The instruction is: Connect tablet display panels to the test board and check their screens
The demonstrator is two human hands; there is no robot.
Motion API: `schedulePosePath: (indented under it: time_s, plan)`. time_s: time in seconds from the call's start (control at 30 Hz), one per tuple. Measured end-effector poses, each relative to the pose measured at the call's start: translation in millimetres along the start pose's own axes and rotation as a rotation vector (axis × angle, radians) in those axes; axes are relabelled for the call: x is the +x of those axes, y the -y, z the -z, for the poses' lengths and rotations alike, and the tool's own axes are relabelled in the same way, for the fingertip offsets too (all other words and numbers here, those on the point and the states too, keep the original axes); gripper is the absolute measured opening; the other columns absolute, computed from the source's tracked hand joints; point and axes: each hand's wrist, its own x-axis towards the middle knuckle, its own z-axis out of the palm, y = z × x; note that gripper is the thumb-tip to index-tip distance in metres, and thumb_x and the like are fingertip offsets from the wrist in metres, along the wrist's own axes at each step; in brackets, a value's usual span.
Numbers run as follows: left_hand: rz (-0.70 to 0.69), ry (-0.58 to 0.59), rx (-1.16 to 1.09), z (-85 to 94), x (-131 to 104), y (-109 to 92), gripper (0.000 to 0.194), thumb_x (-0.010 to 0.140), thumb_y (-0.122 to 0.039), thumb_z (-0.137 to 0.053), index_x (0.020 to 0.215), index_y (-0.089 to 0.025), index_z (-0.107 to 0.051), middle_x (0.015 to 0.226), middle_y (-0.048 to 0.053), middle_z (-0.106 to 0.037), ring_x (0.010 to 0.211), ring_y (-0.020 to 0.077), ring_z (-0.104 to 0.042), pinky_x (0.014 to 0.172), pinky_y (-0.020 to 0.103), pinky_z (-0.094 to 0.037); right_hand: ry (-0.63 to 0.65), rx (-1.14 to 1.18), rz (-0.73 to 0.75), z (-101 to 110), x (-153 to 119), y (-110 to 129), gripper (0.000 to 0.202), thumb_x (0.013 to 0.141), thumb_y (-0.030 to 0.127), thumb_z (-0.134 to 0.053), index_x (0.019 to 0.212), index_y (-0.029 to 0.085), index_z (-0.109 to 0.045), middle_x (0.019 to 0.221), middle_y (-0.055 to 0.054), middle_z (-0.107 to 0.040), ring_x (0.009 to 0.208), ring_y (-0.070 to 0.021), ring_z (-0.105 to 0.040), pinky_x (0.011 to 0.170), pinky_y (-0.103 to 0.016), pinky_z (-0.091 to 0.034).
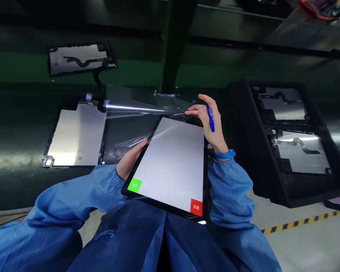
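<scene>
Near centre, above the lap [133, 234], lit tablet [172, 162]; left hand [130, 160] holds its left edge, fingers partly hidden; right hand [217, 122], far end, fingertips pinching clear film [136, 108], blue pen [210, 116] lodged in hand

Left hand [130, 160] — partly hidden behind the lit tablet [172, 162]
</scene>
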Motion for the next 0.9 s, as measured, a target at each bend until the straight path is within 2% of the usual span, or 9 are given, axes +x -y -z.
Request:
schedulePosePath:
  time_s: [0.13, 0.33, 0.53, 0.63, 0.73, 0.8, 0.9]
  plan:
    - [0.066, 0.041, -0.009, 2.6, 2, -2, 0.056, 0.1, -0.048, -0.041, 0.137, -0.012, -0.061, 0.097, 0.014, -0.078, 0.084, 0.031, -0.076, 0.086, 0.043, -0.06, -0.005, -0.004, -0.013, -2, 3, -2, 0.052, 0.094, 0.06, -0.054, 0.131, 0.024, -0.048, 0.105, -0.005, -0.07, 0.099, -0.0207, -0.073, 0.099, -0.044, -0.057]
    - [0.04, 0.041, -0.031, 0.4, 2, 0, 0.056, 0.102, -0.045, -0.037, 0.139, -0.01, -0.059, 0.099, 0.013, -0.078, 0.091, 0.0305, -0.075, 0.089, 0.042, -0.058, 0.0, -0.11, -0.028, -5, 6, -4, 0.05, 0.095, 0.063, -0.049, 0.129, 0.027, -0.049, 0.104, -0.004, -0.073, 0.099, -0.0209, -0.073, 0.098, -0.044, -0.057]
    - [0.011, 0.071, -0.081, -4.1, 3, -2, 0.056, 0.104, -0.044, -0.031, 0.143, -0.011, -0.054, 0.101, 0.011, -0.078, 0.097, 0.0289, -0.074, 0.096, 0.043, -0.054, -0.006, -0.075, -0.03, -11, 5, 2, 0.04, 0.096, 0.06, -0.048, 0.117, 0.026, -0.053, 0.102, -0.003, -0.072, 0.094, -0.02, -0.073, 0.093, -0.042, -0.057]
    - [0.026, 0.047, -0.055, -1.3, 5, -1, 0.055, 0.104, -0.044, -0.033, 0.14, -0.011, -0.057, 0.095, 0.01, -0.079, 0.095, 0.0286, -0.075, 0.093, 0.042, -0.056, -0.065, 0.004, -0.001, -10, 6, 3, 0.03, 0.098, 0.054, -0.049, 0.1, 0.024, -0.054, 0.082, 0.001, -0.068, 0.07, -0.0144, -0.068, 0.074, -0.033, -0.057]
    - [0.012, 0.035, -0.009, 2.8, 6, 1, 0.051, 0.103, -0.043, -0.036, 0.136, -0.012, -0.061, 0.092, 0.01, -0.079, 0.089, 0.0283, -0.076, 0.088, 0.041, -0.058, -0.098, -0.041, -0.008, -3, 7, 3, 0.031, 0.099, 0.053, -0.048, 0.084, 0.025, -0.049, 0.065, 0.005, -0.057, 0.054, -0.0104, -0.054, 0.057, -0.026, -0.048]
    - [-0.004, 0.059, 0.011, 4.1, 7, 3, 0.05, 0.102, -0.042, -0.038, 0.134, -0.011, -0.062, 0.09, 0.01, -0.079, 0.083, 0.0275, -0.076, 0.085, 0.04, -0.059, -0.143, -0.131, -0.013, 6, 6, 7, 0.033, 0.1, 0.054, -0.045, 0.084, 0.026, -0.05, 0.065, 0.005, -0.056, 0.056, -0.0109, -0.054, 0.057, -0.026, -0.047]
    - [0.019, 0.092, 0.015, 1.5, 7, 3, 0.054, 0.104, -0.042, -0.032, 0.133, -0.009, -0.063, 0.076, 0.009, -0.077, 0.066, 0.0239, -0.075, 0.078, 0.038, -0.06, -0.313, -0.279, 0.046, 19, 0, 24, 0.026, 0.101, 0.048, -0.046, 0.092, 0.026, -0.053, 0.078, 0.001, -0.065, 0.069, -0.0138, -0.064, 0.068, -0.03, -0.054]
